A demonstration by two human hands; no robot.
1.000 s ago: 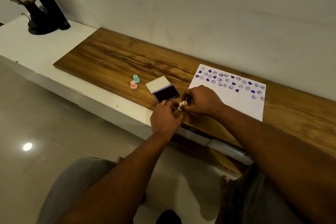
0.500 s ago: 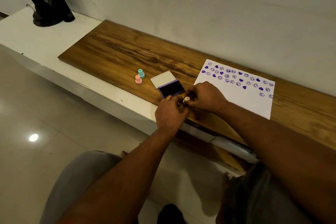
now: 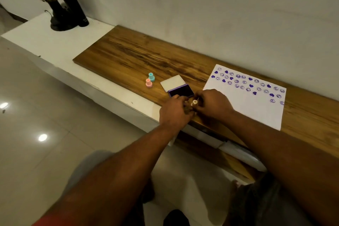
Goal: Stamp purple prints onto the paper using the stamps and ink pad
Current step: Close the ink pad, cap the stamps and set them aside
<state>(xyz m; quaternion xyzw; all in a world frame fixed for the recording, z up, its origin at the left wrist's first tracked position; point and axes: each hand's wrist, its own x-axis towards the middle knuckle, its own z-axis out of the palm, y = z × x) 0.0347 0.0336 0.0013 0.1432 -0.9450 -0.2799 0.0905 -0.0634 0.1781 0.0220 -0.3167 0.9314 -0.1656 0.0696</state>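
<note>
- At the far left, a dark ornament (image 3: pixel 55 5) with leaf-shaped shades stood on the white ledge (image 3: pixel 55 46), well apart from the work.
- On the wooden board (image 3: pixel 137 57), 2 spare stamps stood upright and just beside each other: the teal stamp (image 3: pixel 151 76) behind, the pink stamp (image 3: pixel 148 82) in front.
- Right of them lay the ink pad (image 3: pixel 181 91), open, its dark purple face up and its pale lid (image 3: pixel 172 83) folded back on the left.
- The left hand (image 3: pixel 174 112) hovered at the board's near edge, just in front of the pad, fingers curled in toward the cream stamp (image 3: pixel 194 102).
- That stamp sat between both hands, handle end up. Its printing face was hidden, so whether it was inked could not be told.
- The right hand (image 3: pixel 214 103) pinched the stamp from the other side, fingers closed narrowly round it.
- The stamp looked light, hard and small, probably plastic, and likely to slip or tip. A pinch on the narrow handle, held upright, should suit it best.
- Furthest right lay the paper (image 3: pixel 247 108), flat on the board, with rows of purple hearts and smiley prints (image 3: pixel 248 89) along its far part and the near part bare. It looked thin and might shift under a stamp unless pressed straight down.
</note>
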